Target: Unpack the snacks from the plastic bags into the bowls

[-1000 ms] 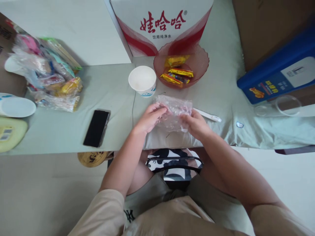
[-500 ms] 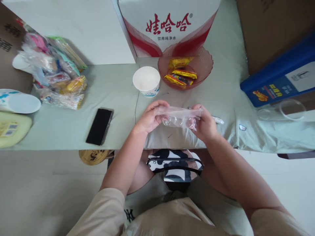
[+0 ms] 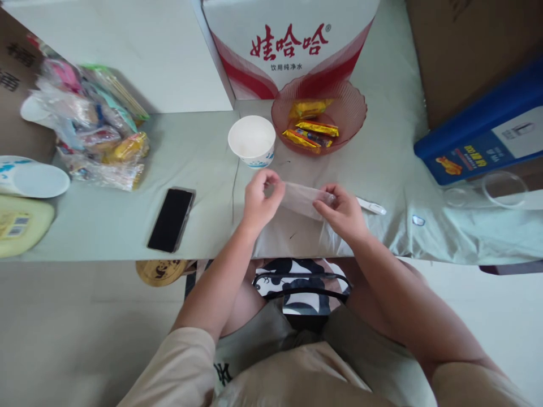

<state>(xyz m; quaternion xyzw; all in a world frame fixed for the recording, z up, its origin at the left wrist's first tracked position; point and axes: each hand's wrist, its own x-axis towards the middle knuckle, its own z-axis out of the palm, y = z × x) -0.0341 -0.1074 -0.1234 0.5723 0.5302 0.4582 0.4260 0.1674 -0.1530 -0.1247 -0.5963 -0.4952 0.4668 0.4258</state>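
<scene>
A clear plastic bag (image 3: 300, 199) is stretched flat between my two hands, just above the cloth near the front edge. My left hand (image 3: 263, 198) pinches its left end between thumb and fingers. At the other end, my right hand (image 3: 343, 210) is closed on the bunched plastic. Beyond my left hand stands a white paper cup (image 3: 251, 140) with blue print, its mouth facing up. A pinkish ribbed bowl (image 3: 355, 116) beside the cup holds several snacks in yellow wrappers (image 3: 317, 128). To the right of my right hand lies a small white utility knife (image 3: 372, 207).
On the left are a black phone (image 3: 171, 219), a heap of bagged items (image 3: 97, 124), a tipped paper cup (image 3: 38, 178) and a pale yellow bottle (image 3: 25, 226). White boxes (image 3: 292, 51) line the back. A blue box (image 3: 479, 135) and a clear plastic cup (image 3: 487, 191) are on the right.
The bag has gone from loose and crinkled to drawn out in a flat strip. My left hand has turned into a pinch, and my right fingers have moved in over the bag.
</scene>
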